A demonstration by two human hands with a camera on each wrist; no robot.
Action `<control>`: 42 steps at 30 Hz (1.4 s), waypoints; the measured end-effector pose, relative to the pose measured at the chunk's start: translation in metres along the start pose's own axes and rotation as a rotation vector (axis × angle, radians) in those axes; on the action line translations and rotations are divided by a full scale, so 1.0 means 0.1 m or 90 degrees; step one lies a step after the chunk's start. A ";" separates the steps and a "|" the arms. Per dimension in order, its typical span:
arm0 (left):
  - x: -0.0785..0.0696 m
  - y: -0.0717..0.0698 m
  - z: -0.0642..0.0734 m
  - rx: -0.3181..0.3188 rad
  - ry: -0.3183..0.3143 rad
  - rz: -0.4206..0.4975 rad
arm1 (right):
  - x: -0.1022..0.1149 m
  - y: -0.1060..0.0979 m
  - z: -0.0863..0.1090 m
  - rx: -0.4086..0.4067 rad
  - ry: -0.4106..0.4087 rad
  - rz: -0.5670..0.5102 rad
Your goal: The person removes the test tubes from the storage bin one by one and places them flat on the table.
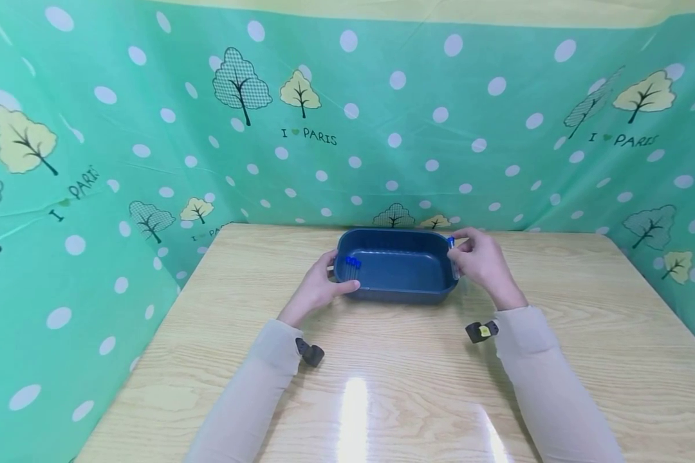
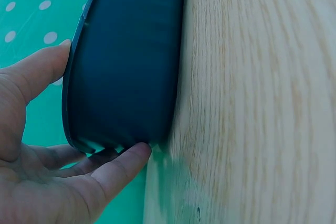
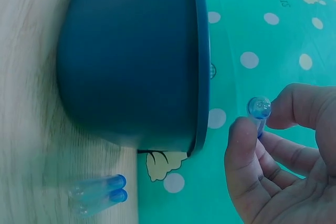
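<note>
A dark blue plastic basin (image 1: 405,296) with rounded corners sits on the wooden table. My left hand (image 1: 318,283) grips its left end, thumb at the front rim and fingers against the end wall. Inside, at the left, lie several clear tubes with blue caps (image 1: 353,262). My right hand (image 1: 481,257) pinches another clear tube (image 3: 259,109) between thumb and fingers, blue cap uppermost, at the basin's right rim. In the right wrist view, the tube's rounded end faces the camera. Two more blue-capped tubes (image 3: 100,195) lie on the table beside the basin's right end.
The pale wood-grain table (image 1: 382,360) extends around the basin. A green polka-dot cloth (image 1: 353,161) with printed trees hangs behind and along the sides. Dark wrist cameras (image 1: 310,352) sit on both sleeves.
</note>
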State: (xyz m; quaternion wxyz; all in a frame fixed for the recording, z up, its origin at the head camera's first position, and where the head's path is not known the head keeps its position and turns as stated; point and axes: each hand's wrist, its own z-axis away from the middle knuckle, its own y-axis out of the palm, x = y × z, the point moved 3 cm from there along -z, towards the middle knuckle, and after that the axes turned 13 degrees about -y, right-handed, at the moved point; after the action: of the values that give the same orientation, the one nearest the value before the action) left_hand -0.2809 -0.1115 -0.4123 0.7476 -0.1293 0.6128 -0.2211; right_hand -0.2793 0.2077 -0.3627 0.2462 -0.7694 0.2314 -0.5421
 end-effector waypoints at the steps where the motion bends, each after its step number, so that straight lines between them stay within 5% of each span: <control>1: 0.00 0.00 0.00 0.000 0.000 0.000 | 0.00 -0.01 0.00 0.000 0.001 0.002; 42: 0.00 0.01 0.01 -0.004 -0.008 -0.008 | -0.41 -0.16 0.00 0.065 0.080 -0.014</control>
State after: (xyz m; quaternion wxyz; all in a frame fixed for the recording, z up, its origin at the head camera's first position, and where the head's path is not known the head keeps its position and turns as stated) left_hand -0.2798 -0.1106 -0.4130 0.7497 -0.1369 0.6079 -0.2228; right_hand -0.2903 0.2453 -0.3819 0.2643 -0.7227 0.2104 -0.6030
